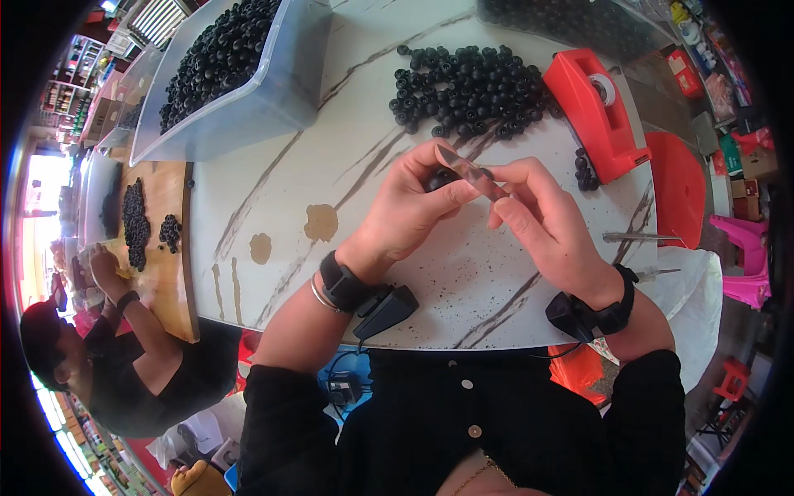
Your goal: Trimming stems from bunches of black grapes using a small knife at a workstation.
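While the left hand point(409, 207) pinched a black bead point(441, 177), right-hand fingers point(517, 217) gripped a thin blade point(470, 170) at frame centre. Judged step: trimming; next calls for steady alignment.

Both hands — left hand point(407, 207), right hand point(542, 221) — pinch a thin blade point(471, 173).

Glossy marble-look table point(347, 124), shiny red plastic tape dispenser point(589, 107), matt black beads point(467, 87), translucent plastic bin point(273, 95).

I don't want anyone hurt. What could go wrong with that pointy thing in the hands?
The thin blade held by the right hand lies close to the left hand fingers gripping a black round piece; a slip might nick them. The piece could also pop loose and roll off the table.
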Tool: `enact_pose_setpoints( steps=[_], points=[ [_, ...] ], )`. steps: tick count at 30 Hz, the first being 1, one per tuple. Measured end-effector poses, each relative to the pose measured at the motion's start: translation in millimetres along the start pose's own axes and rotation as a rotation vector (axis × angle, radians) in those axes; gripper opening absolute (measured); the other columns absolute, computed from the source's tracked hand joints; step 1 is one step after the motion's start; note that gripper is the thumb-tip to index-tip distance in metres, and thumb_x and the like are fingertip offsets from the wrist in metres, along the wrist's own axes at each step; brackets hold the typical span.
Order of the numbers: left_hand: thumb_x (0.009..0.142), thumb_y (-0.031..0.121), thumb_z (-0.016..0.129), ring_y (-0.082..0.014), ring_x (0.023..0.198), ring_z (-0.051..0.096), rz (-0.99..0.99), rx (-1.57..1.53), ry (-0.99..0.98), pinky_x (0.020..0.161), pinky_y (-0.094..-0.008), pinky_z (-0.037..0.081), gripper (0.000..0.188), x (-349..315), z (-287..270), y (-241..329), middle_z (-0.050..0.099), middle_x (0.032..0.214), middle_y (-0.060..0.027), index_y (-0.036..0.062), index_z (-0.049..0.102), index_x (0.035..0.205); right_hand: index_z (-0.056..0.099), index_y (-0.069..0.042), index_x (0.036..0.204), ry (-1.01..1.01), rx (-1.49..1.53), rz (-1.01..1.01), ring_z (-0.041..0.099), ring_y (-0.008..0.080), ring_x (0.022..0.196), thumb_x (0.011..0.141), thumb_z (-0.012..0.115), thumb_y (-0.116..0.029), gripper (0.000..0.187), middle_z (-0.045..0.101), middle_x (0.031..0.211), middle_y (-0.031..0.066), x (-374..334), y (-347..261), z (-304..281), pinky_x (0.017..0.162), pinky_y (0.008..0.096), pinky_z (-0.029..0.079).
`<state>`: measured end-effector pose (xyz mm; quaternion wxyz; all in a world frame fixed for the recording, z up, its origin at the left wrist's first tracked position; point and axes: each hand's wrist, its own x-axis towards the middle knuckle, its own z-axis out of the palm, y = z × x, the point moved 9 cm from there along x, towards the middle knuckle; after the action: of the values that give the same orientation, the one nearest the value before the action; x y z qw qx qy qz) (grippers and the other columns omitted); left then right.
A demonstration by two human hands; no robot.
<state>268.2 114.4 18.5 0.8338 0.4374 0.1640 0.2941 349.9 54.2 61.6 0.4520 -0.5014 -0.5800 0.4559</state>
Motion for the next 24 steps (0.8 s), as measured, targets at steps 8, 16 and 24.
enact_pose_setpoints(
  steps=[8,16,24],
  points=[
    [0.080,0.002,0.061,0.0000,0.061,0.043,0.014,0.012,0.056,0.049,-0.0140,0.032,0.010,-3,-2,-1,0.059,0.080,0.0004,0.0071,0.052,0.084,0.043,-0.001,0.108,-0.035,-0.040,0.006,0.046,0.0058,0.070,0.091,0.043,-0.011,0.020,0.049,0.081,0.0014,1,3,0,0.064,0.0193,0.038],
    [0.079,0.002,0.062,-0.0011,0.060,0.042,-0.043,0.055,0.023,0.050,-0.0160,0.032,0.011,-2,0,-4,0.055,0.078,0.0022,0.0065,0.054,0.084,0.041,-0.007,0.106,0.020,0.524,0.341,0.031,0.0003,0.049,0.089,0.048,-0.019,0.022,0.045,0.068,-0.0019,1,25,3,0.043,0.0140,0.022],
    [0.079,0.002,0.062,-0.0021,0.062,0.042,-0.037,0.083,-0.039,0.052,-0.0175,0.033,0.011,-1,6,-6,0.053,0.079,0.0024,0.0065,0.053,0.084,0.042,-0.010,0.104,-0.055,0.524,0.387,0.031,-0.0007,0.050,0.088,0.052,-0.021,0.022,0.045,0.069,-0.0025,0,32,5,0.043,0.0135,0.023]
  ],
)
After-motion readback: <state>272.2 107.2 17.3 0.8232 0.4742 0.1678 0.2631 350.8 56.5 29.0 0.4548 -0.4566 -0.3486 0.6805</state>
